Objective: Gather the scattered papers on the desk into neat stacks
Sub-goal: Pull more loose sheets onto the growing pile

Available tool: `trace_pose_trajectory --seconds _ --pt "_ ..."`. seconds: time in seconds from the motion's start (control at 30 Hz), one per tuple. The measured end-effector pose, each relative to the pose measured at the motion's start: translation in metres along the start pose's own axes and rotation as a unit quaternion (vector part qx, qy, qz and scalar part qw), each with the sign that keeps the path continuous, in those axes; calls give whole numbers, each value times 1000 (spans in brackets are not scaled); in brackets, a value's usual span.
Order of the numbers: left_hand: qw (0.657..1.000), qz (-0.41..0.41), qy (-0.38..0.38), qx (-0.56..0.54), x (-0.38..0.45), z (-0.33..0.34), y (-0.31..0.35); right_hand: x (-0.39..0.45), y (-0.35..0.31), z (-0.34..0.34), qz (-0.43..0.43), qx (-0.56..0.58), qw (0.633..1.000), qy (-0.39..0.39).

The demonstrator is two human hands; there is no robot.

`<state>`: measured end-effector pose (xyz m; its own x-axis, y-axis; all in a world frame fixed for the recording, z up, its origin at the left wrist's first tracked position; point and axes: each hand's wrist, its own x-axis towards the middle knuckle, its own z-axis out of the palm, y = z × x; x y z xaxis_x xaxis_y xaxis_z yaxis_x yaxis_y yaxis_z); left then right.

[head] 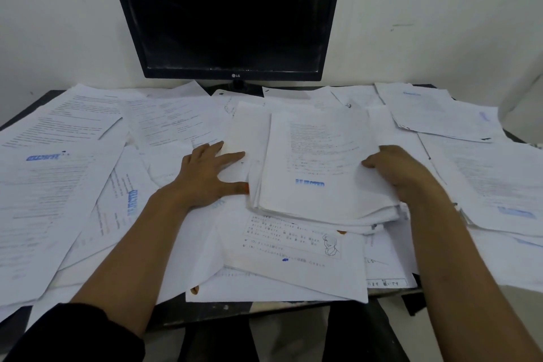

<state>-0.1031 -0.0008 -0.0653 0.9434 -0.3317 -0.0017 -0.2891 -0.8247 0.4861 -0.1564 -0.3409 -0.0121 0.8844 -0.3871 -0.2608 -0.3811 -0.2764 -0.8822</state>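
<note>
Stack (320, 167) of white papers sat at the centre of the frame, raised above the loose sheets beneath it, its edges roughly squared. Its top sheet carried blurred body text and a blue stamp that could not be read with certainty. The right hand (393, 170) gripped the stack's right edge, thumb on the top sheet and fingers curled out of sight under the pile. The left hand (205, 176) lay flat with fingers spread, pressing on sheets just left of the stack, the thumb tip touching the stack's left edge.

Scattered papers (58, 185) overlapped across the whole desk (26, 109), leaving only dark corners visible. Most print was too blurred to read. A sheet with a small line drawing (293, 247) lay below the stack. A dark monitor (232, 12) stood at upper centre, its top cut off by the frame.
</note>
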Motion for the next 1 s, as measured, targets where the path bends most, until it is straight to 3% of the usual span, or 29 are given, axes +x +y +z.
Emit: trace_pose_trajectory --seconds 0.2,0.5,0.7,0.83,1.0 --pt "1000 6 25 16 3 2 -5 -2 -7 27 -65 -7 998 1" --pt "998 -1 48 -34 -2 -3 0 -9 -10 23 -34 108 993 -33" --pt "985 0 55 -163 -4 -13 0 -11 -4 23 -46 95 987 -121" --pt "955 -12 79 -284 -4 -14 8 -10 -4 15 -77 100 991 -34" --pt "975 -2 123 -184 -4 -6 5 -6 2 16 -52 217 973 50"
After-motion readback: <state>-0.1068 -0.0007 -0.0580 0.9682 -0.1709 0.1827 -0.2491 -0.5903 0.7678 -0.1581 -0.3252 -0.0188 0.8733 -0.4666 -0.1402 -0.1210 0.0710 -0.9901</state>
